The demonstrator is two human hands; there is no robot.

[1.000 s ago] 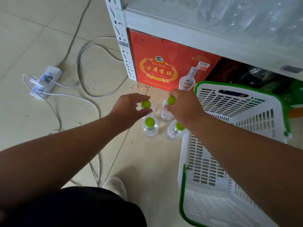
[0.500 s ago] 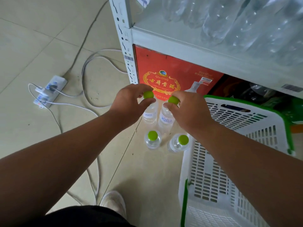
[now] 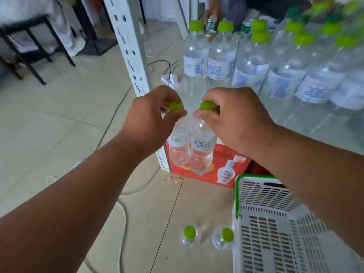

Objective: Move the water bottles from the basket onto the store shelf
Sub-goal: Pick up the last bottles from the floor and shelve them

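My left hand (image 3: 151, 117) pinches the green cap of a clear water bottle (image 3: 178, 146) that hangs in the air. My right hand (image 3: 234, 119) pinches the cap of a second bottle (image 3: 201, 150) right beside it. Both bottles hang in front of the shelf's left corner, at about the height of the shelf board (image 3: 307, 125). Several green-capped bottles (image 3: 250, 64) stand in rows on that shelf. Two more bottles (image 3: 189, 236) (image 3: 224, 238) stand on the floor next to the white basket (image 3: 275, 223) with a green rim at the lower right.
A perforated white shelf post (image 3: 130, 46) rises just left of the held bottles. A red carton (image 3: 226, 170) fills the space under the shelf. Cables and a power strip (image 3: 169, 79) lie on the tiled floor. A black stool (image 3: 33, 46) stands at far left. Another person's hand (image 3: 210, 14) shows behind the shelf.
Both hands have lifted their two bottles from the floor up to shelf height. My view has tilted up, so the stocked shelf now shows.
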